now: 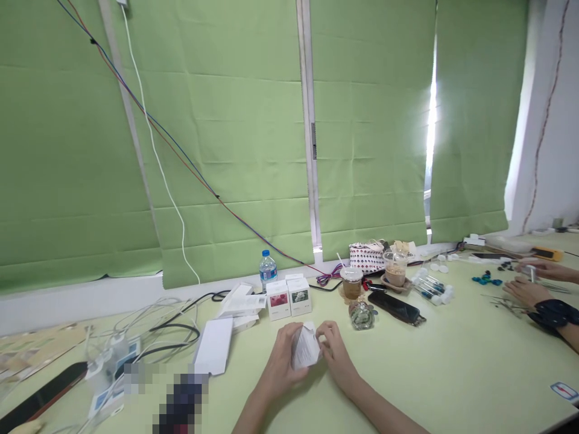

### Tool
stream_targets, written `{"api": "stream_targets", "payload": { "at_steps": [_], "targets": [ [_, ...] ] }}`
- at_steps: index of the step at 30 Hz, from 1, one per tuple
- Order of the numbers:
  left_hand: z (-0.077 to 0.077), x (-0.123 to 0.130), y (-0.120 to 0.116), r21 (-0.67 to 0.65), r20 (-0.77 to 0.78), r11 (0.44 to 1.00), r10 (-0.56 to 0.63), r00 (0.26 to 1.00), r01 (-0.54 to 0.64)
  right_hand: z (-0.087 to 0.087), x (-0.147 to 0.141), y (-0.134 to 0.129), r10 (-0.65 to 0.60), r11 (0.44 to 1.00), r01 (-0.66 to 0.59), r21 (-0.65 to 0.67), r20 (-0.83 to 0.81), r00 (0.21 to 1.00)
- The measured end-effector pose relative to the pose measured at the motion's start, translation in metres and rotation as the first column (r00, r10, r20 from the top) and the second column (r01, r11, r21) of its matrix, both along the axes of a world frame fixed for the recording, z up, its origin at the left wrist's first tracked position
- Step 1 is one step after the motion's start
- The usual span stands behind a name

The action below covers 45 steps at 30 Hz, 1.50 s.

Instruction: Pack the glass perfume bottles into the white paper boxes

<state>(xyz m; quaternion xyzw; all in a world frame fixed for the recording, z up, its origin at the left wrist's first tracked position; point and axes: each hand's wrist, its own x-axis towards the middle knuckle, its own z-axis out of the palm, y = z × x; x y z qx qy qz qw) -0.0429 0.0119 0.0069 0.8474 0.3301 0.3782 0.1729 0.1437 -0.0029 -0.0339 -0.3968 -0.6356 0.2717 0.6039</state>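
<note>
Green blinds (pixel 235 120) backed the pale surface (pixel 452 374); left fingers (pixel 287 333) clasped a white box (pixel 304 349); right fingers (pixel 332 333) half-curled against it, grip unclear.

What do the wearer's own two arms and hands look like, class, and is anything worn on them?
The left hand and right hand are ungloved. The left forearm and right forearm are bare as far as they show, with no sleeves, watch, bracelet, cables or markings visible.
</note>
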Motion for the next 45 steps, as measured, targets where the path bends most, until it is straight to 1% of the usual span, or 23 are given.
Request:
{"api": "stream_targets", "payload": {
  "at_steps": [2,5,8,10,14,18,20,22,25,26,28,30,32,34,35,36,37,38,39,40,41,43,45],
  "targets": [
    [-0.005,0.004,0.002,0.049,-0.023,0.998,0.026,0.999,-0.025,0.005,0.004,-0.002,-0.056,0.998,0.054,0.037,0.030,0.998],
    [-0.006,0.008,0.002,0.143,-0.157,0.985,0.114,0.981,-0.092,0.011,0.009,-0.004,-0.060,0.998,0.059,0.021,0.011,0.998],
    [-0.002,0.009,-0.001,0.223,-0.323,0.964,0.215,0.922,-0.147,0.007,0.010,-0.003,-0.063,0.997,0.064,-0.033,0.046,0.997],
    [0.002,0.009,-0.002,0.255,-0.395,0.955,0.244,0.886,-0.150,0.002,0.009,-0.001,-0.077,0.995,0.082,-0.063,0.082,0.994],
    [0.008,0.009,-0.003,0.252,-0.450,0.957,0.249,0.858,-0.146,-0.005,0.007,0.005,-0.096,0.990,0.104,-0.096,0.077,0.992],
    [0.012,0.007,0.000,0.220,-0.475,0.952,0.293,0.830,-0.210,-0.002,0.012,0.010,-0.058,0.991,0.065,-0.118,0.058,0.997],
    [0.015,0.002,0.002,0.211,-0.491,0.949,0.309,0.814,-0.233,-0.002,0.016,0.012,-0.070,0.989,0.076,-0.130,0.054,0.996],
    [0.019,-0.005,0.003,0.198,-0.500,0.949,0.312,0.808,-0.244,-0.004,0.021,0.014,-0.114,0.981,0.121,-0.152,0.058,0.992],
    [0.024,-0.019,0.006,0.164,-0.519,0.950,0.311,0.796,-0.265,-0.010,0.030,0.017,-0.208,0.957,0.222,-0.186,0.090,0.974],
    [0.025,-0.025,0.008,0.153,-0.525,0.948,0.318,0.790,-0.280,-0.012,0.032,0.017,-0.242,0.947,0.258,-0.193,0.105,0.965],
    [0.028,-0.037,0.015,0.151,-0.505,0.928,0.369,0.780,-0.341,-0.015,0.036,0.017,-0.305,0.924,0.328,-0.198,0.137,0.943],
    [0.031,-0.049,0.023,0.161,-0.409,0.903,0.428,0.806,-0.398,-0.014,0.037,0.016,-0.359,0.903,0.387,-0.189,0.166,0.919],
    [0.031,-0.055,0.029,0.152,-0.211,0.900,0.432,0.877,-0.407,-0.010,0.037,0.013,-0.405,0.888,0.434,-0.155,0.185,0.895],
    [0.028,-0.052,0.030,0.082,0.042,0.929,0.360,0.932,-0.362,-0.006,0.035,0.009,-0.451,0.876,0.473,-0.095,0.185,0.873],
    [0.025,-0.047,0.029,0.018,0.173,0.948,0.310,0.935,-0.318,-0.004,0.033,0.006,-0.468,0.875,0.482,-0.038,0.183,0.864],
    [0.022,-0.039,0.026,-0.068,0.295,0.964,0.267,0.917,-0.259,-0.002,0.030,0.003,-0.476,0.878,0.478,0.038,0.184,0.860],
    [0.017,-0.029,0.023,-0.163,0.412,0.973,0.216,0.885,-0.161,-0.002,0.027,0.000,-0.472,0.881,0.456,0.125,0.194,0.860],
    [0.012,-0.019,0.020,-0.253,0.540,0.966,0.179,0.823,-0.044,-0.002,0.023,-0.003,-0.457,0.885,0.415,0.213,0.216,0.863],
    [0.008,-0.008,0.016,-0.349,0.645,0.935,0.189,0.741,0.066,-0.003,0.019,-0.006,-0.432,0.888,0.359,0.289,0.252,0.866],
    [0.003,0.002,0.013,-0.428,0.721,0.888,0.222,0.656,0.171,-0.003,0.015,-0.008,-0.406,0.889,0.299,0.348,0.294,0.866],
    [0.000,0.011,0.009,-0.479,0.774,0.830,0.247,0.583,0.284,-0.004,0.011,-0.010,-0.385,0.887,0.246,0.390,0.332,0.861],
    [-0.003,0.024,0.002,-0.520,0.831,0.707,0.288,0.475,0.480,-0.004,0.004,-0.012,-0.372,0.871,0.176,0.458,0.383,0.845],
    [-0.002,0.031,-0.004,-0.497,0.866,0.614,0.307,0.395,0.613,-0.002,0.001,-0.012,-0.399,0.837,0.165,0.522,0.377,0.836]
  ]
}}
